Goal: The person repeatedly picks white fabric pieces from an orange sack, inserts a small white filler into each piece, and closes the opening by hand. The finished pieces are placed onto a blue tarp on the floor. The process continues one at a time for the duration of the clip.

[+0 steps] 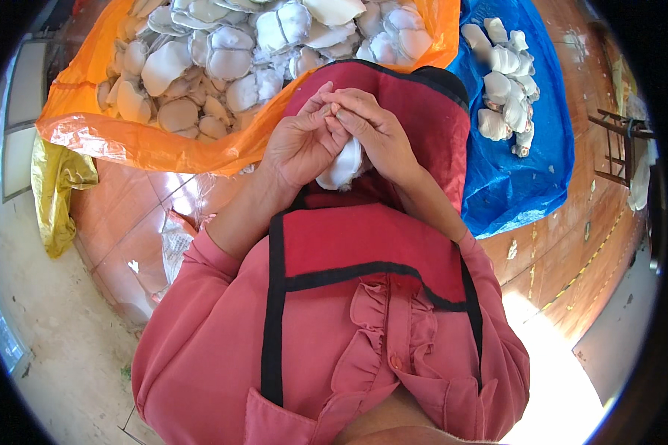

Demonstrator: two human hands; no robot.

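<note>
My left hand (308,142) and my right hand (375,130) meet above my lap, thumbs and fingertips pinched together. What the fingertips pinch is too small or hidden to make out. Below them, a white rounded fabric piece (341,169) with a fluffy lower edge sticks out between the palms, held mostly against my right hand; its upper part is covered by the fingers. Beyond my left hand lies an orange plastic sheet or sack (193,153) heaped with white padded pieces (230,63). To my right, several white bundled pieces (508,81) rest on a blue plastic sack (512,189).
My red apron (430,122) with black edging covers my lap. A yellow sack (54,196) hangs or lies at the left by a pale panel. On the tiled floor (126,215) stands a printed white sack (175,245). A dark wooden stool or chair (616,148) is at far right.
</note>
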